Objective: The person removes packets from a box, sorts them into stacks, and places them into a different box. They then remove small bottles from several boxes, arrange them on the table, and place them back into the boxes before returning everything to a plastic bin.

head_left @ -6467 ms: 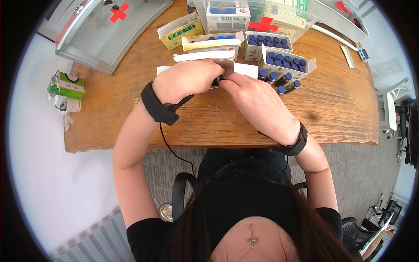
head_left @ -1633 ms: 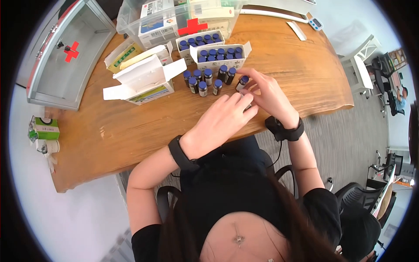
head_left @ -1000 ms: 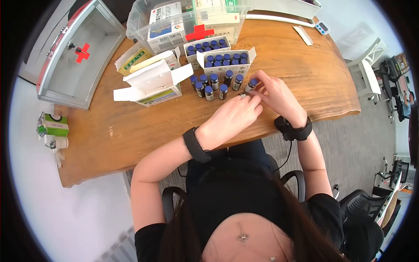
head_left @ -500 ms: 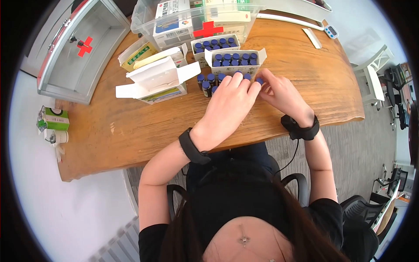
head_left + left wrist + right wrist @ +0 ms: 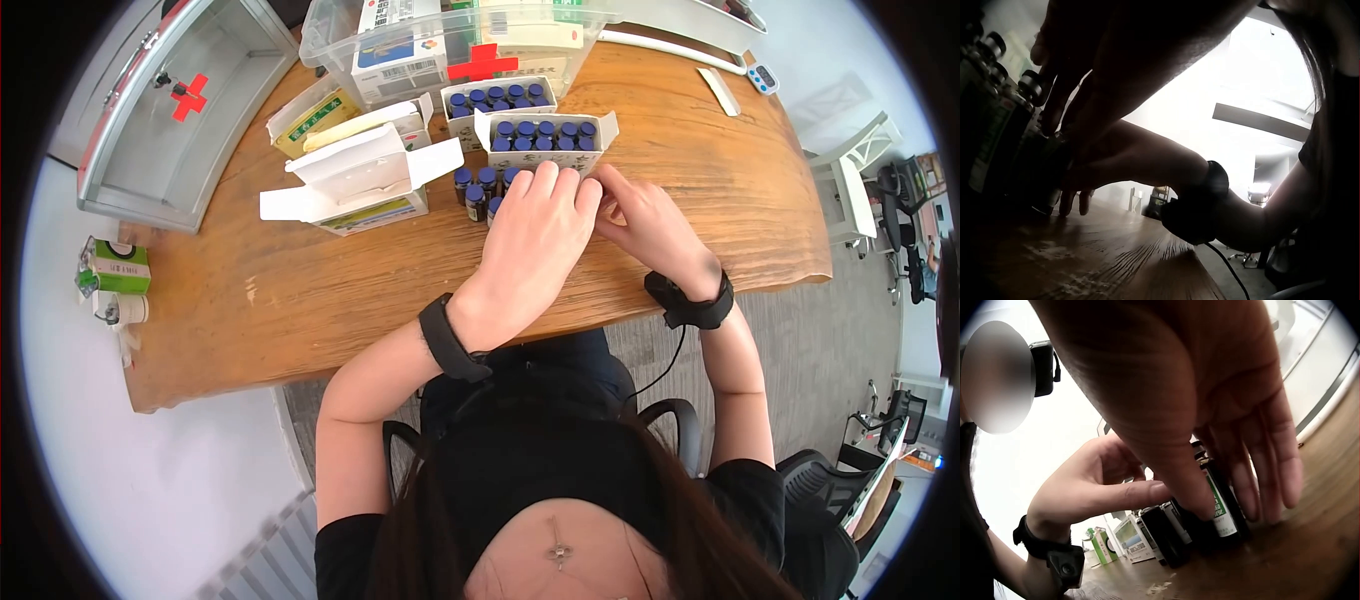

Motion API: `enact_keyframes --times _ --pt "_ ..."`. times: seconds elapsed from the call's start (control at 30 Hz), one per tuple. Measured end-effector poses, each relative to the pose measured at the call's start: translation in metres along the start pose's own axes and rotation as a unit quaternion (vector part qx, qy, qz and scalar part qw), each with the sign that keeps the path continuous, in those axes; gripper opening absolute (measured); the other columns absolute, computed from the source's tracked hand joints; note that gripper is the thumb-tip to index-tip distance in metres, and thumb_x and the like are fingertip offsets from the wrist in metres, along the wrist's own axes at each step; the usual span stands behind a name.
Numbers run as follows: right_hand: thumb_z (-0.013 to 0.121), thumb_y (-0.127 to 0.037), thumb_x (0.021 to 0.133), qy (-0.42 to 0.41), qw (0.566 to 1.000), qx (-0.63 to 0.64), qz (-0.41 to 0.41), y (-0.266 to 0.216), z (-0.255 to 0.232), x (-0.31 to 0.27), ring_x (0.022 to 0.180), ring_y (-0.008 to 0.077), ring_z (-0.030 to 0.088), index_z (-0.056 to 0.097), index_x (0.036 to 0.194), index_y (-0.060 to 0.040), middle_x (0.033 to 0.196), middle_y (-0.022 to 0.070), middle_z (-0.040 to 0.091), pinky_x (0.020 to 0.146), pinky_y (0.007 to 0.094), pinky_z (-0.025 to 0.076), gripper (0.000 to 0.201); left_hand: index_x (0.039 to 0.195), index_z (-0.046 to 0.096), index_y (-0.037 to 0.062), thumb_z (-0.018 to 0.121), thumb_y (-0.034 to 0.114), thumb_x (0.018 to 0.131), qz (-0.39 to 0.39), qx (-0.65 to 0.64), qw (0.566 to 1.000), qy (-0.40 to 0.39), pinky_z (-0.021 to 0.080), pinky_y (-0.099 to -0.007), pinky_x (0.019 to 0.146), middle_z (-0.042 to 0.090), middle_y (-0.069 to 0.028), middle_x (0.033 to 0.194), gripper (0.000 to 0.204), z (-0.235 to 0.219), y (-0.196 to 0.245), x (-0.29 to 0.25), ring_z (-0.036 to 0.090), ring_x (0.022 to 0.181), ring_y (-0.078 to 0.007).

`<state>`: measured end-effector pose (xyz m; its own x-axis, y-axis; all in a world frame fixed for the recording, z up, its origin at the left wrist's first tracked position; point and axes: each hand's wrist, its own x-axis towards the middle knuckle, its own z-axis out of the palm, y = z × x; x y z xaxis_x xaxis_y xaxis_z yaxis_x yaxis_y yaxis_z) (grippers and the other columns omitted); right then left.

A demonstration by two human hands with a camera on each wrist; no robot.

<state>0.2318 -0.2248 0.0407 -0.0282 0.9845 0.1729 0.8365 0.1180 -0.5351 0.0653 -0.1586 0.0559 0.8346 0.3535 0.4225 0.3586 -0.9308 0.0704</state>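
Note:
Small dark glass vials [image 5: 475, 202] with blue caps stand upright in a cluster, largely hidden under my left hand [image 5: 535, 240]. Its fingers reach straight over the cluster, and in the right wrist view its thumb lies along the vials. My right hand [image 5: 655, 230] is at the cluster's right end. There, in the right wrist view, its thumb and fingers pinch a vial [image 5: 1225, 515] with a green and white label, and the other fingers point down. In the dark left wrist view, capped vials [image 5: 1030, 86] stand beside the left fingers.
Two opened cartons filled with capped vials, the nearer carton [image 5: 545, 158] and the farther carton [image 5: 460, 128], stand behind. To the left are an opened white box [image 5: 375, 215] and a yellow box [image 5: 315, 122]. A clear bin [image 5: 330, 45] and a red-cross case [image 5: 150, 165] stand beyond.
Both hands have left the white box, which now stands farther left. The left hand has since moved from in front of the right hand up over the loose vials; the right shifted slightly away.

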Motion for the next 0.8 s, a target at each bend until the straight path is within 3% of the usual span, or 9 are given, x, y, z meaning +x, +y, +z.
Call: enact_keyframes --times 0.17,0.23,0.57,0.8 --pt "0.066 -0.011 0.079 -0.008 1.000 -0.015 -0.002 -0.004 0.001 0.004 0.074 0.0336 0.063 0.049 0.102 -0.0023 0.075 0.0151 0.064 0.064 0.0406 0.048 0.030 0.090 0.056 0.0029 0.068 0.012 0.075 -0.030 -0.018 0.999 0.007 0.041 -0.0340 0.074 0.052 -0.0072 0.084 0.021 -0.002 -0.003 0.000 0.050 0.085 -0.0226" --pt "0.065 -0.011 0.079 -0.024 0.999 -0.018 0.034 -0.007 0.000 0.005 0.075 0.0333 0.063 0.049 0.103 -0.0021 0.076 0.0154 0.065 0.064 0.0405 0.049 0.030 0.090 0.056 0.0029 0.068 0.013 0.076 -0.042 -0.026 0.999 0.013 0.041 -0.0344 0.074 0.052 -0.0073 0.084 0.021 -0.002 -0.006 0.000 0.050 0.085 -0.0230" --pt "0.065 -0.011 0.080 -0.012 1.000 0.003 0.020 -0.006 -0.002 -0.001 0.078 0.0343 0.063 0.049 0.102 -0.0012 0.078 0.0162 0.065 0.066 0.0408 0.049 0.029 0.089 0.055 0.0037 0.070 0.015 0.075 -0.055 -0.023 0.998 0.003 0.040 -0.0347 0.075 0.052 -0.0081 0.088 0.024 -0.002 -0.003 0.000 0.049 0.088 -0.0239" --pt "0.067 -0.018 0.082 0.011 1.000 0.025 0.011 -0.011 -0.017 -0.007 0.079 0.0297 0.065 0.051 0.101 -0.0013 0.082 0.0147 0.065 0.069 0.0367 0.051 0.029 0.095 0.053 0.0032 0.071 0.015 0.075 -0.057 -0.039 0.997 0.016 0.039 -0.0347 0.074 0.051 -0.0087 0.090 0.030 -0.006 -0.004 0.001 0.049 0.088 -0.0243"
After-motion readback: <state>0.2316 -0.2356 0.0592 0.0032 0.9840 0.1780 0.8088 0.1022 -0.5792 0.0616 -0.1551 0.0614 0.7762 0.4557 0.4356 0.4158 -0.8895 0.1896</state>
